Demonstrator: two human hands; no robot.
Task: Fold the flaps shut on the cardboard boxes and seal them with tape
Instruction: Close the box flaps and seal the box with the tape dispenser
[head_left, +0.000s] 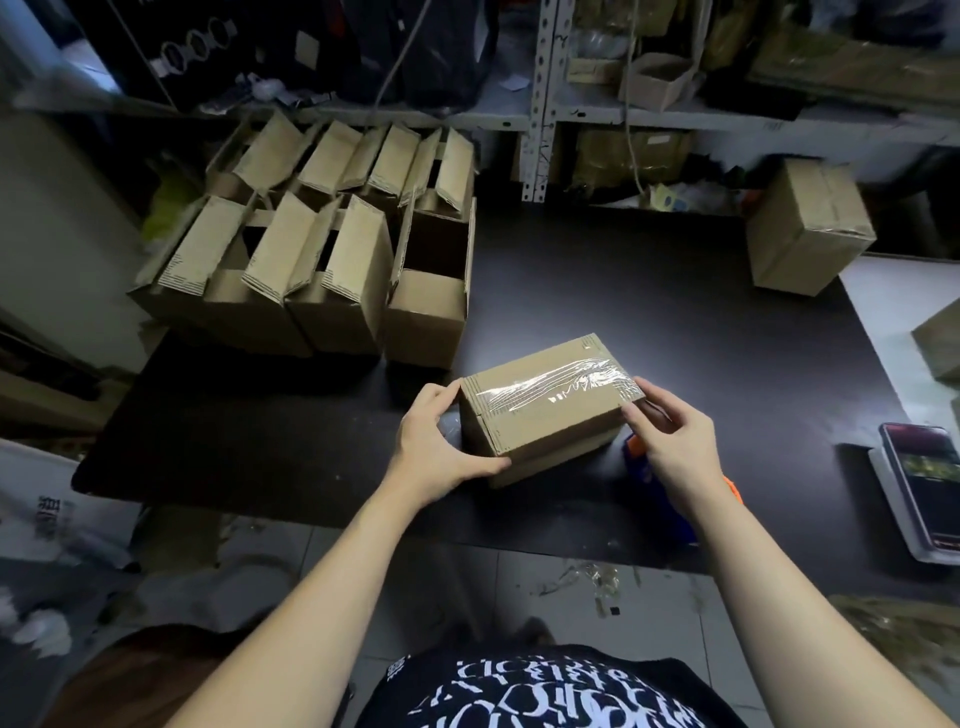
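Note:
A closed cardboard box (545, 415) sits on the black table (675, 322), with a strip of clear tape (566, 387) running along its top seam. My left hand (436, 441) grips the box's left end, thumb along the lower edge and fingers at the top corner. My right hand (670, 436) pinches the right end where the tape folds over the edge. A blue and orange tape dispenser (649, 478) lies on the table under my right wrist, mostly hidden.
Several open boxes (322, 249) with raised flaps stand at the table's back left. One sealed box (805, 228) sits at the back right. A phone (924, 488) lies on a tray at the right edge. Cluttered metal shelves (540, 104) rise behind the table.

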